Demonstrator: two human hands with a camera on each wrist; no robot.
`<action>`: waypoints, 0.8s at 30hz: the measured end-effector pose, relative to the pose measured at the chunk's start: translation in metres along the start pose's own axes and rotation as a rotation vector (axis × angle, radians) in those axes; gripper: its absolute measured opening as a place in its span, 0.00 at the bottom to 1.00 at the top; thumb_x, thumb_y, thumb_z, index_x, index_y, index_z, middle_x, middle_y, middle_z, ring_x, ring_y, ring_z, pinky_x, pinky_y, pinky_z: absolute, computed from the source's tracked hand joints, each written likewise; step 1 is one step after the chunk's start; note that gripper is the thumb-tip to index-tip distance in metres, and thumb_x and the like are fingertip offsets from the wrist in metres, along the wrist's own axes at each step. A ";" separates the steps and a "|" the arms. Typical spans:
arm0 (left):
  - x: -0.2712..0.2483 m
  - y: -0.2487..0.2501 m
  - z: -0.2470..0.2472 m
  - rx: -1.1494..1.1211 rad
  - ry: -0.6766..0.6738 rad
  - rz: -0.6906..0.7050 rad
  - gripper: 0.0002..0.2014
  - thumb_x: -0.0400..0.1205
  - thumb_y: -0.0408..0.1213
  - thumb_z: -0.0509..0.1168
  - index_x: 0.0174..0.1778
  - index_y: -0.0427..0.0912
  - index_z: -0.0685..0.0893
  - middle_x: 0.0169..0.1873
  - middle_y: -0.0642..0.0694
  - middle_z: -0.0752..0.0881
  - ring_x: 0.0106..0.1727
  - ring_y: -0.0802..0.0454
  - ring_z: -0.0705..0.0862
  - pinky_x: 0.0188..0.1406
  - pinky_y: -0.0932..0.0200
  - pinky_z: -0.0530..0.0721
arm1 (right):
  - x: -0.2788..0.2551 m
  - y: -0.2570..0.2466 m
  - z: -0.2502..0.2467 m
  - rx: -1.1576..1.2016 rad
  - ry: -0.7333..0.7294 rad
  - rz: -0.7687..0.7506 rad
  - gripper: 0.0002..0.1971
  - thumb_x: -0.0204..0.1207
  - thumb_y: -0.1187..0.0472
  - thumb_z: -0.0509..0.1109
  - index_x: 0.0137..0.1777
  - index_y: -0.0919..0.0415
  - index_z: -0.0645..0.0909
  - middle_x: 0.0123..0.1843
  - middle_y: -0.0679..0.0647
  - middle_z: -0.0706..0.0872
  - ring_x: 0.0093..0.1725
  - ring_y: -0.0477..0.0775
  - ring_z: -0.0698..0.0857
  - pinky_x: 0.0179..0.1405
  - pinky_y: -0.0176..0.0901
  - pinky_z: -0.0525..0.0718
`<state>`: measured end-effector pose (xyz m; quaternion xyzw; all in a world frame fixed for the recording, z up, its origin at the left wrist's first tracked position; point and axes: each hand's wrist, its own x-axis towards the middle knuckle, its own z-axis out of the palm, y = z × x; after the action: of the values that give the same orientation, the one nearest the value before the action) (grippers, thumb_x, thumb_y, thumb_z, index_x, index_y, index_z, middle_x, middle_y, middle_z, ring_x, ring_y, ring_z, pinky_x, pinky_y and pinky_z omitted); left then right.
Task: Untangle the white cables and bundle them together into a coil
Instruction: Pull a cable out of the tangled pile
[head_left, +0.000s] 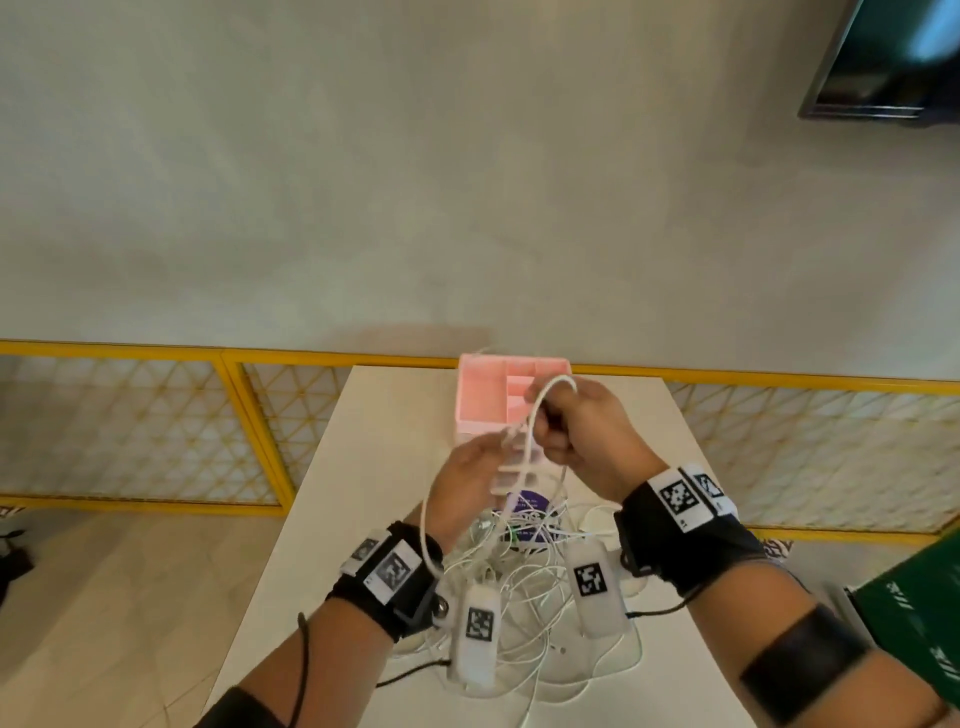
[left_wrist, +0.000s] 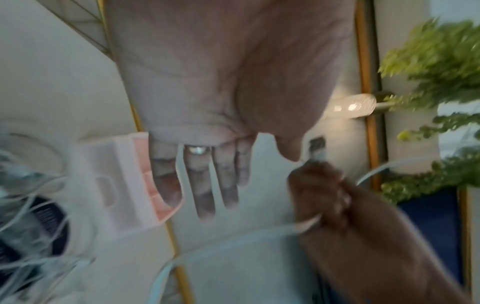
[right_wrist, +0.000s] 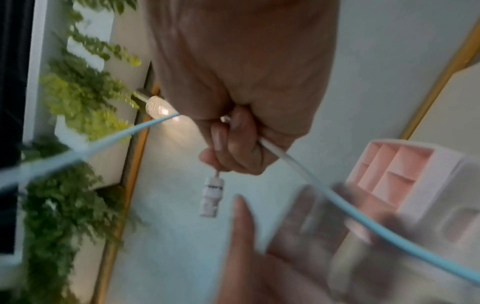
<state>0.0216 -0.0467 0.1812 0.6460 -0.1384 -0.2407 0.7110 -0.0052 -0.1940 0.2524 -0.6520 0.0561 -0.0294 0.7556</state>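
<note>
A tangle of thin white cables (head_left: 524, 587) lies on the white table (head_left: 363, 467) below my raised hands. My right hand (head_left: 571, 431) grips one thicker white cable (head_left: 531, 415) in a fist; it loops over the hand and hangs down past my left wrist. In the right wrist view the right hand (right_wrist: 239, 144) holds this cable (right_wrist: 324, 191), and its white connector (right_wrist: 212, 197) dangles below the fist. My left hand (head_left: 467, 478) is beside it with straight fingers (left_wrist: 205, 185) and holds nothing; its thumb is close to the connector (left_wrist: 317, 151).
A pink compartment box (head_left: 483, 395) stands at the table's far end, just behind my hands. A purple round object (head_left: 530, 504) lies under the cables. A yellow lattice fence (head_left: 234, 405) runs behind the table, and a green object (head_left: 914, 613) sits at the right.
</note>
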 end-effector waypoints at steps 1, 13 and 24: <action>-0.004 -0.009 0.008 -0.007 -0.074 -0.067 0.23 0.86 0.54 0.58 0.65 0.40 0.84 0.58 0.43 0.91 0.56 0.43 0.90 0.52 0.50 0.86 | 0.004 -0.008 0.001 0.070 0.046 -0.002 0.12 0.85 0.66 0.58 0.40 0.62 0.78 0.27 0.56 0.74 0.21 0.49 0.62 0.18 0.34 0.58; -0.009 -0.087 -0.010 0.280 -0.046 -0.054 0.08 0.89 0.36 0.61 0.49 0.37 0.82 0.52 0.41 0.91 0.49 0.51 0.93 0.51 0.44 0.90 | 0.022 -0.132 -0.082 0.573 0.387 -0.228 0.17 0.84 0.63 0.52 0.32 0.54 0.66 0.23 0.47 0.65 0.18 0.43 0.60 0.10 0.33 0.56; 0.006 0.037 0.018 -0.119 0.066 0.210 0.17 0.91 0.37 0.55 0.56 0.25 0.80 0.53 0.31 0.91 0.50 0.34 0.92 0.54 0.44 0.90 | -0.003 -0.056 -0.091 -0.243 0.459 -0.146 0.16 0.85 0.60 0.62 0.34 0.61 0.79 0.35 0.64 0.80 0.18 0.49 0.72 0.16 0.34 0.67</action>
<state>0.0237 -0.0636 0.2191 0.5924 -0.1672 -0.1514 0.7734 -0.0182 -0.2916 0.2945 -0.7164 0.1822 -0.2239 0.6352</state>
